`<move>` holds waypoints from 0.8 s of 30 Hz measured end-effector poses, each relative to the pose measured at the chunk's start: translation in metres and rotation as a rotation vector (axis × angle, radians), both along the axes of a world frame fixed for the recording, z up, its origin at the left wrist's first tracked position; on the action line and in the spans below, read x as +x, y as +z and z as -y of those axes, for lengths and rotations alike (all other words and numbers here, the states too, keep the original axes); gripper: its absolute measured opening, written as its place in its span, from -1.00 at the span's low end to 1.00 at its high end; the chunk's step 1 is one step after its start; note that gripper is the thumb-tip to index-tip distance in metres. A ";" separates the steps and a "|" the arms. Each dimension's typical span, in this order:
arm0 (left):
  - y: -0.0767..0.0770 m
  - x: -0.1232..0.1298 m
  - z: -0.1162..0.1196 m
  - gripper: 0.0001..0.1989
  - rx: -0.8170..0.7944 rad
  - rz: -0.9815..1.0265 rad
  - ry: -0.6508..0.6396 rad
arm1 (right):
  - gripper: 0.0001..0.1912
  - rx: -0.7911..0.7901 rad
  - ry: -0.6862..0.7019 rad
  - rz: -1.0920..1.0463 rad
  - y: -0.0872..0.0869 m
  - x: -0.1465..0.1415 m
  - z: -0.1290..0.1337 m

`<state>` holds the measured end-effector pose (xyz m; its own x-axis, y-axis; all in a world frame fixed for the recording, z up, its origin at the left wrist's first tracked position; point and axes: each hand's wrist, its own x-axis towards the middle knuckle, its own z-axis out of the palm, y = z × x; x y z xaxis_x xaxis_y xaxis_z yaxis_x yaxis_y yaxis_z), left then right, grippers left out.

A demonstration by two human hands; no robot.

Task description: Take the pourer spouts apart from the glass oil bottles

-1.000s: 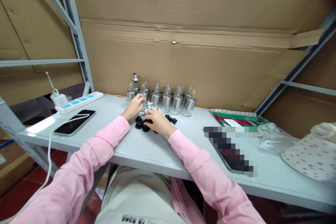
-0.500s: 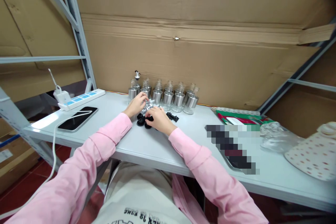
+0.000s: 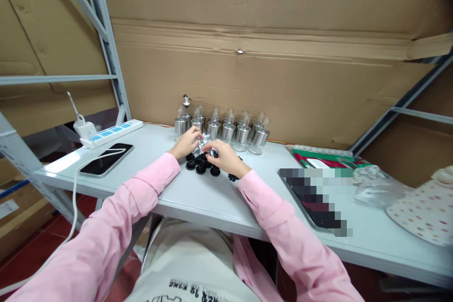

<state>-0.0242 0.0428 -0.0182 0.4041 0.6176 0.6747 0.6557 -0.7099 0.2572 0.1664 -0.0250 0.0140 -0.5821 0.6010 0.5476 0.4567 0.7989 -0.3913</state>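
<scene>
Several glass bottles with silver metal bands [image 3: 228, 131] stand in rows at the back of the table. One at the left carries a silver and black spout [image 3: 186, 100]. In front of them lies a heap of silver parts [image 3: 204, 141], with my left hand [image 3: 188, 142] at its left side, fingers curled onto it; what they pinch, if anything, is too small to name. Over the heap's right side is my right hand [image 3: 225, 155], thumb and fingers apart above the black round caps [image 3: 201, 168]. Small black pieces [image 3: 233, 177] lie beside my right wrist.
At the left are a phone [image 3: 107, 159], a white power strip [image 3: 115, 133] and a white cable [image 3: 75, 198]. A blurred dark tablet [image 3: 311, 198], a green and red packet [image 3: 323, 160], clear plastic [image 3: 378, 191] and a dotted item [image 3: 424, 210] lie at the right.
My right hand has moved a little right and opened above the black caps, and more of the caps show. My left hand has stayed at the silver heap.
</scene>
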 end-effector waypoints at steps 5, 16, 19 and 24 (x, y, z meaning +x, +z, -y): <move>0.000 0.003 0.003 -0.79 -0.034 -0.014 -0.003 | -0.85 0.009 -0.065 0.035 -0.007 -0.008 -0.003; -0.001 0.002 0.002 -0.78 -0.033 -0.021 -0.016 | -0.77 0.114 -0.002 0.120 -0.020 -0.011 -0.009; -0.002 0.002 0.001 -0.78 -0.033 -0.020 -0.012 | -0.74 0.120 0.035 0.090 -0.021 -0.011 -0.009; -0.002 0.002 0.001 -0.78 -0.029 -0.019 -0.020 | -0.75 0.145 0.064 0.082 -0.020 -0.008 -0.009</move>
<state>-0.0217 0.0420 -0.0199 0.4295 0.6284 0.6486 0.6462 -0.7156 0.2654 0.1579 -0.0156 -0.0056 -0.6633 0.4795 0.5746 0.4285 0.8728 -0.2337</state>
